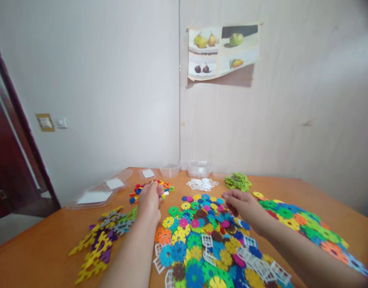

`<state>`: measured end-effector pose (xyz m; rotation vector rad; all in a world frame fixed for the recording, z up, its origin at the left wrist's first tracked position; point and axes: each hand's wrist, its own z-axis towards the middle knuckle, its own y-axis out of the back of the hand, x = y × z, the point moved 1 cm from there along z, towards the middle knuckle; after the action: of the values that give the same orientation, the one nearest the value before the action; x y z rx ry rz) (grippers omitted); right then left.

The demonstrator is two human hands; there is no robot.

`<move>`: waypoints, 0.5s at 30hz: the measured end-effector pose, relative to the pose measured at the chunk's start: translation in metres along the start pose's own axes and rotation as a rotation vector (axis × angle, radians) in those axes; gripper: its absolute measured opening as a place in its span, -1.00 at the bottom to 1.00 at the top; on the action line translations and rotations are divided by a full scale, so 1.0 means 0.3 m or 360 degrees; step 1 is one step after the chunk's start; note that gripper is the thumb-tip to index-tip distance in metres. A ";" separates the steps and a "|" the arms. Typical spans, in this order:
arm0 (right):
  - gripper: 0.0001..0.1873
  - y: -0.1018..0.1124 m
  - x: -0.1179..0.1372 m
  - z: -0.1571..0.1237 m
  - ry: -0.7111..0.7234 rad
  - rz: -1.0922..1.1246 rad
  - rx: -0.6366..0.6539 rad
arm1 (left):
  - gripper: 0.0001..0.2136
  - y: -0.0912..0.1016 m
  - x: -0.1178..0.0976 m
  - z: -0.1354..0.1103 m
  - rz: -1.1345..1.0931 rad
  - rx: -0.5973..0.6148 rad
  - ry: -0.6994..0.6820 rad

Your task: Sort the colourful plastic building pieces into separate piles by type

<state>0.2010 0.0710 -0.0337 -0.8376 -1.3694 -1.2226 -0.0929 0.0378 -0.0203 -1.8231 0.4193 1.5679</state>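
A wide heap of colourful round snowflake discs [201, 236] covers the orange table [46, 248] in front of me. My left hand [149, 200] reaches to the far edge of a small pile of little coloured cubes [138, 189], fingers curled down over them; what they grip is hidden. My right hand [242, 205] hovers over the far side of the disc heap, fingers bent and pinched at a disc among the small pink and blue ones [212, 205].
Yellow, purple and grey cross-shaped pieces [101, 236] lie at the left. White grid pieces [201, 184] and green pieces [238, 181] sit at the back, by clear plastic tubs [198, 168] and lids [95, 197]. A fruit poster [222, 50] hangs on the wall.
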 end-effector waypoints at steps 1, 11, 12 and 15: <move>-0.69 0.033 -0.023 -0.022 0.0006 -0.0092 -0.0045 | -0.79 -0.009 0.004 -0.014 0.0086 0.0063 -0.0042; -0.76 0.156 -0.054 -0.126 0.0235 -0.0819 0.0016 | -0.77 -0.072 0.040 -0.144 0.1026 0.0804 -0.0689; -0.77 0.155 -0.041 -0.132 0.0241 -0.0848 0.0063 | -0.77 -0.074 0.043 -0.153 0.1078 0.0842 -0.0734; -0.81 0.151 -0.017 -0.150 0.0244 -0.0916 0.0191 | -0.81 -0.082 0.056 -0.178 0.1055 0.0968 -0.0787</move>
<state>0.2562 0.0386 -0.0332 -0.2556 -1.5929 -1.5807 -0.0341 0.0223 -0.0274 -0.8222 1.1844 1.9516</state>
